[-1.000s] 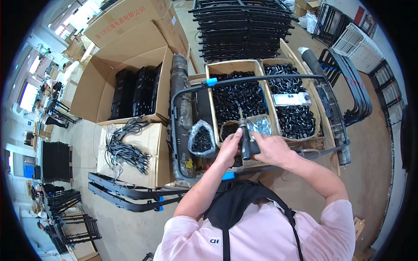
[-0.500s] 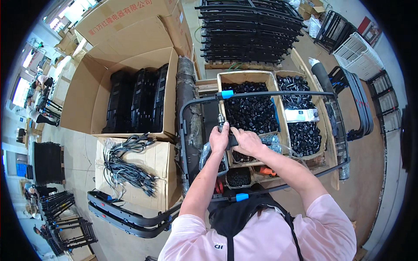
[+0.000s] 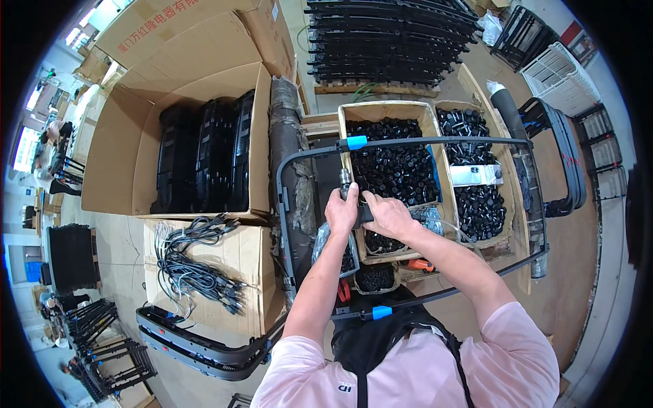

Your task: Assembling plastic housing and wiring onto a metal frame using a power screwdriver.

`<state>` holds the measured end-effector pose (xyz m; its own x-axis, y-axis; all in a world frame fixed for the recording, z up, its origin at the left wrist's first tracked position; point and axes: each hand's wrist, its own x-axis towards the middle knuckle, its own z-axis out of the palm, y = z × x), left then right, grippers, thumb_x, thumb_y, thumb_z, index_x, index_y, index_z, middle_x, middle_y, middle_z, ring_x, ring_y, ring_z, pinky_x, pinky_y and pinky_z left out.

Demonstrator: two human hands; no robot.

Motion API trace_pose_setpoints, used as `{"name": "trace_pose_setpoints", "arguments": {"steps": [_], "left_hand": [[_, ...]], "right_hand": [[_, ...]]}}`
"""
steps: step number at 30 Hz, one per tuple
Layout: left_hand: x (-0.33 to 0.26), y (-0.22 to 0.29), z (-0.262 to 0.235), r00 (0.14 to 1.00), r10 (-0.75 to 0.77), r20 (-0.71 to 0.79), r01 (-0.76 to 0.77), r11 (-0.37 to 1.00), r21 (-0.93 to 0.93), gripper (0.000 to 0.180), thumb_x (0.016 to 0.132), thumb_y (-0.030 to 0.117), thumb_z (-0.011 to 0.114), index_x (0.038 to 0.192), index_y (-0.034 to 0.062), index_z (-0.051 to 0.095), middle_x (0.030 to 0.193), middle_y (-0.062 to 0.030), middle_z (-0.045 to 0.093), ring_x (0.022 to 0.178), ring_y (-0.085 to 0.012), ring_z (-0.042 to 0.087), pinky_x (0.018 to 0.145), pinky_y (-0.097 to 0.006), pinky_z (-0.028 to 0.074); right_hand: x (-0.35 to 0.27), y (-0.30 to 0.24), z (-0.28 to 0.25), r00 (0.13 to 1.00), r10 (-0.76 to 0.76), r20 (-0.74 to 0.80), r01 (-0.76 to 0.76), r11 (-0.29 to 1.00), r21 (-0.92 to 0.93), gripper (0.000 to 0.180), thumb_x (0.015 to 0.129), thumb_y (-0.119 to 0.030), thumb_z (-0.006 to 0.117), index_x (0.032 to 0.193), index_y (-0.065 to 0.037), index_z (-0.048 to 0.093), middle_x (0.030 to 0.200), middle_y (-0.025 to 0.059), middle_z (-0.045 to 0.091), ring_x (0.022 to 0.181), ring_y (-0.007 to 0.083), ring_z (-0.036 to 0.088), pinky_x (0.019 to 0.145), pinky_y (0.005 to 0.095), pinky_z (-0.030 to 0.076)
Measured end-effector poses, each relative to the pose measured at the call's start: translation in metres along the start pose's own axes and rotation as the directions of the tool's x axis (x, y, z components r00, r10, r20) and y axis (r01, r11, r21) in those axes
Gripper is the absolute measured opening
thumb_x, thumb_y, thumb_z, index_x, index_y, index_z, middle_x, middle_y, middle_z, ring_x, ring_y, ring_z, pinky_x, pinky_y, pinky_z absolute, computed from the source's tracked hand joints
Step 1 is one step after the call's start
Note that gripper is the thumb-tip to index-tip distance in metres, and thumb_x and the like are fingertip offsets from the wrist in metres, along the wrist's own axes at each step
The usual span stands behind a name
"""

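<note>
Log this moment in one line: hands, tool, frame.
left hand: gripping driver | right hand: against driver's handle | driver: pointing forward | black frame: across wooden bins

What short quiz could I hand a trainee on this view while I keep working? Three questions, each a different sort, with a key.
1. Multiple choice. What lies on top of the low cardboard box at the picture's left?
A) a hammer
B) a tangle of cables
C) a pair of gloves
2. True or false? Two bright yellow pieces sit on the black frame around the parts bins.
3. Short answer. Which hand is nearer the chuck of the power driver?

Key:
1. B.
2. False: the bright pieces on the black frame are blue.
3. The left hand; the right hand is farther back.
</note>
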<state>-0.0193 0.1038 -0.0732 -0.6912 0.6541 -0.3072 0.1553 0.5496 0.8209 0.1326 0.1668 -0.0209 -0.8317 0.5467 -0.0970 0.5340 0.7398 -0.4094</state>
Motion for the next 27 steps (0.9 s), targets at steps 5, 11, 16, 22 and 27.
{"name": "trace_pose_setpoints", "arguments": {"steps": [5, 11, 16, 22, 27], "left_hand": [[0.001, 0.003, -0.001, 0.998, -0.042, 0.053, 0.041, 0.999, 0.014, 0.069, 0.098, 0.065, 0.06, 0.113, -0.0022, 0.064, 0.109, -0.0301, 0.073, 0.107, -0.0484, 0.07, 0.095, -0.052, 0.052], [0.003, 0.007, -0.003, 0.992, -0.062, 0.109, 0.044, 0.986, 0.161, 0.068, 0.102, 0.063, 0.055, 0.118, -0.0035, 0.059, 0.114, -0.0334, 0.072, 0.113, -0.0514, 0.067, 0.098, -0.055, 0.051], [0.001, 0.023, -0.003, 0.993, -0.071, 0.098, 0.045, 0.968, 0.248, 0.066, 0.103, 0.059, 0.053, 0.12, -0.005, 0.055, 0.114, -0.0364, 0.07, 0.111, -0.0533, 0.067, 0.097, -0.058, 0.052], [0.0, 0.032, -0.001, 0.998, -0.044, 0.052, 0.027, 0.957, 0.289, 0.064, 0.103, 0.057, 0.056, 0.117, -0.0061, 0.054, 0.111, -0.0355, 0.071, 0.108, -0.0527, 0.069, 0.094, -0.058, 0.054], [0.002, 0.037, -0.001, 0.997, -0.069, 0.032, 0.055, 0.949, 0.309, 0.064, 0.103, 0.056, 0.057, 0.117, -0.0062, 0.054, 0.112, -0.0346, 0.071, 0.108, -0.0514, 0.07, 0.094, -0.058, 0.054]], "right_hand": [[0.002, 0.004, 0.004, 1.0, 0.001, -0.002, -0.001, 0.999, 0.033, 0.074, 0.079, -0.03, 0.085, 0.135, 0.0, 0.047, 0.103, 0.0248, 0.074, 0.095, 0.0427, 0.074, 0.083, 0.0488, 0.06], [0.005, 0.009, 0.006, 0.999, -0.012, -0.04, 0.015, 0.997, 0.074, 0.085, 0.08, -0.035, 0.086, 0.144, 0.001, 0.043, 0.109, 0.0268, 0.073, 0.098, 0.0437, 0.073, 0.086, 0.049, 0.06], [0.008, 0.014, 0.007, 1.0, 0.023, 0.015, -0.025, 0.995, 0.097, 0.091, 0.079, -0.039, 0.086, 0.147, 0.002, 0.041, 0.116, 0.0288, 0.072, 0.102, 0.0442, 0.073, 0.089, 0.0494, 0.059], [0.012, 0.02, 0.009, 0.999, 0.043, 0.032, -0.048, 0.989, 0.142, 0.102, 0.078, -0.04, 0.087, 0.155, 0.002, 0.034, 0.123, 0.0302, 0.07, 0.108, 0.0458, 0.071, 0.093, 0.05, 0.058], [0.014, 0.011, 0.001, 0.996, 0.078, 0.053, -0.086, 0.984, 0.157, 0.101, 0.077, -0.038, 0.087, 0.154, 0.001, 0.036, 0.122, 0.0292, 0.07, 0.108, 0.0459, 0.071, 0.094, 0.0499, 0.057]]}}
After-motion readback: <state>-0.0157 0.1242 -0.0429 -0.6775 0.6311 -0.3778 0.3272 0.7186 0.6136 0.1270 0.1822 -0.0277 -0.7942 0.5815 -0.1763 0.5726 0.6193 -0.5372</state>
